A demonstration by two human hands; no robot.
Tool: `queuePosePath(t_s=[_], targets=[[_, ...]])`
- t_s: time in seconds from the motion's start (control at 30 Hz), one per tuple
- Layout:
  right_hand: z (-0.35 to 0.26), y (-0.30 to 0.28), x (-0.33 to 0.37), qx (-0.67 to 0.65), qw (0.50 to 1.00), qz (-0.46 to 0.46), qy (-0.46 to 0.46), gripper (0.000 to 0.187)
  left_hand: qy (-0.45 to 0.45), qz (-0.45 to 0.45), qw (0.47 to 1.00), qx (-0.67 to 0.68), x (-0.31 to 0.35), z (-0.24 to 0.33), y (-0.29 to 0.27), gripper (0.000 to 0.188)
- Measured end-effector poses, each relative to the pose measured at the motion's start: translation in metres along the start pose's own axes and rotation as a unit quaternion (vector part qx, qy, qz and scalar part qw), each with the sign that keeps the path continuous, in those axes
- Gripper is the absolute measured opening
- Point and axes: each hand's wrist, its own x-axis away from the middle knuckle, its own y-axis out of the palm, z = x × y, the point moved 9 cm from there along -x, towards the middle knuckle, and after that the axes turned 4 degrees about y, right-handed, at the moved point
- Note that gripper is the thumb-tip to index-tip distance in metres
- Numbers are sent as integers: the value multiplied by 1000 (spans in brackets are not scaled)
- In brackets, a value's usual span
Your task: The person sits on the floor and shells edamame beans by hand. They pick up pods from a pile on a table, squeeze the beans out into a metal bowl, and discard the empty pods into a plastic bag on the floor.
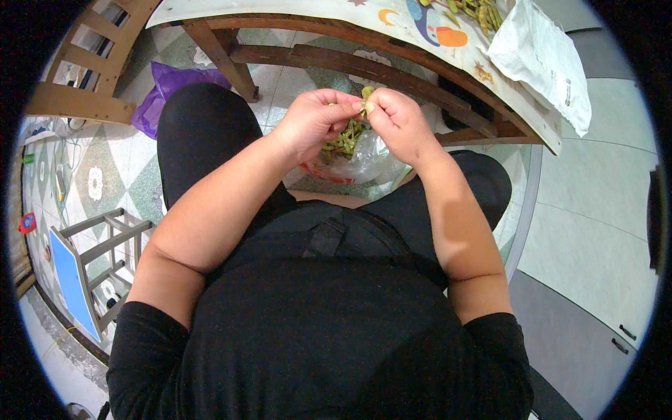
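Observation:
Both my hands meet over the gap between my knees, pinching a small green bean pod (367, 92). My left hand (313, 122) has its thumb and index finger closed at the pod's left side. From the right, my right hand (400, 126) grips it between thumb and bent index finger. The pod's top end sticks up between the fingertips; the rest of it is covered. Below the hands, a clear plastic bag (374, 159) with red print lies open, holding a heap of green and brownish pods (343, 145), partly hidden by my left hand.
Ahead stands a wooden table (336, 61) with a patterned cover, bearing more pods (484, 14) and a white woven sack (544, 63) over its right edge. A purple bag (164, 87) lies beside my left knee. A blue-topped stool (75, 283) lies tipped at left.

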Motion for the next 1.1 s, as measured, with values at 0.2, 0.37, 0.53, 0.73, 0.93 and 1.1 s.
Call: queuePosePath(t_s=[0.2,0.37,0.53,0.73,0.93,1.1], targets=[[16,-5,1,-106,992,17,59,15,-10,-8,997,70,0,1,2,9],[34,-17,2,-85,983,50,152,18,1,51,995,90,-3,5,-10,9],[43,-12,3,-52,980,49,186,20,-6,64,993,98,-5,5,-15,9],[41,-14,3,30,974,42,222,25,-10,89,992,87,-4,2,-19,14],[19,-23,0,91,985,100,104,29,-61,82,995,16,-2,-7,-20,10],[-37,-55,-9,100,975,194,-40,20,-49,84,990,-101,-2,-5,-18,12]])
